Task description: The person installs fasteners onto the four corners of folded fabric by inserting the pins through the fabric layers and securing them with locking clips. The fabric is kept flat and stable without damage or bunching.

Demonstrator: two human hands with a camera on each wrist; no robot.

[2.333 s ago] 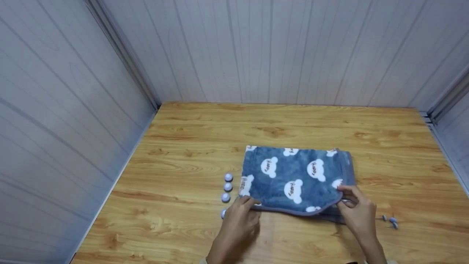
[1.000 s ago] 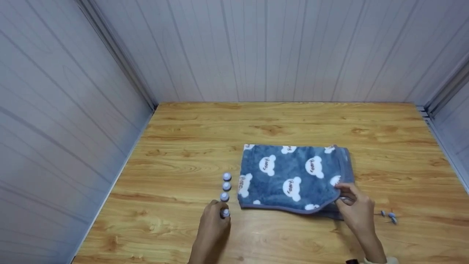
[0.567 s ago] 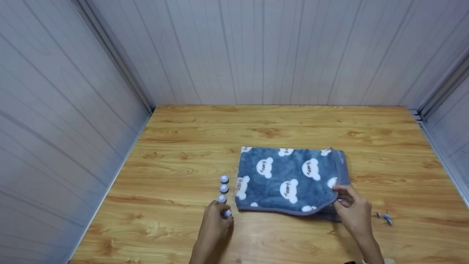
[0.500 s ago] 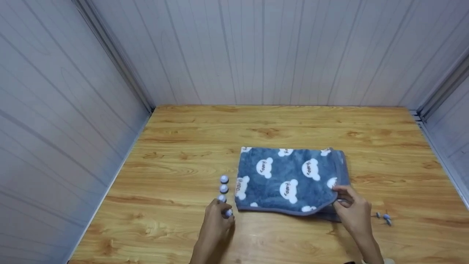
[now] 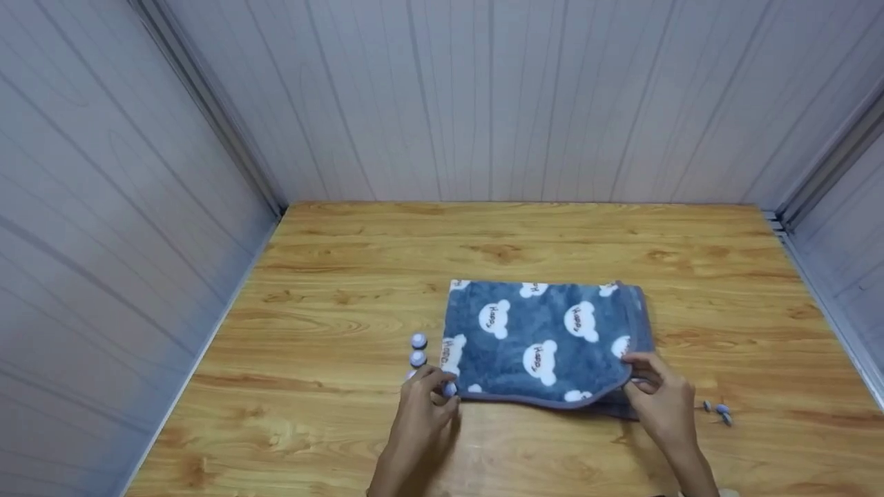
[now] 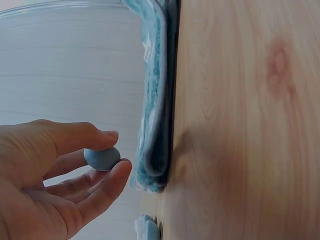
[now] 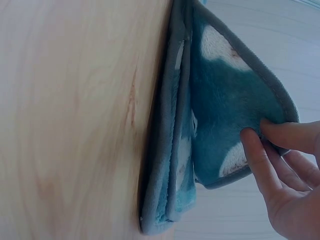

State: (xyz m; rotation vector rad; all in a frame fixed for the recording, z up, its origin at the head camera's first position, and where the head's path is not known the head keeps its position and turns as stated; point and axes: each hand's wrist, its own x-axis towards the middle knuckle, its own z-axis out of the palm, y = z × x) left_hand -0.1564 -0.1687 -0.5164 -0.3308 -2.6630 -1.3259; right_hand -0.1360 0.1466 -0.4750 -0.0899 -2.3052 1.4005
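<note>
A folded blue fleece blanket (image 5: 514, 338) with white bear heads and a grey border lies on the wooden table. My left hand (image 5: 418, 411) pinches a small grey-blue dome-shaped cap (image 6: 102, 159) between thumb and fingers, at the blanket's left front corner. In the left wrist view the cap is raised off the table, beside the folded edge. With thumb and fingertips, my right hand (image 5: 664, 400) holds up the right front corner of the top layer. The right wrist view shows this raised flap (image 7: 232, 105) standing away from the folded layers (image 7: 170, 165) beneath.
Left of the blanket stand more domed caps (image 5: 418, 357) in a row, one partly behind my left hand. Right of my right hand lie a few small blue-headed pins (image 5: 722, 409). Pale panel walls (image 5: 449, 103) enclose the table (image 5: 331, 276) at the back and sides.
My left hand let go of the blanket's left front edge, took the nearest cap of the row and moved it right to the blanket corner. The right hand keeps its hold on the raised corner.
</note>
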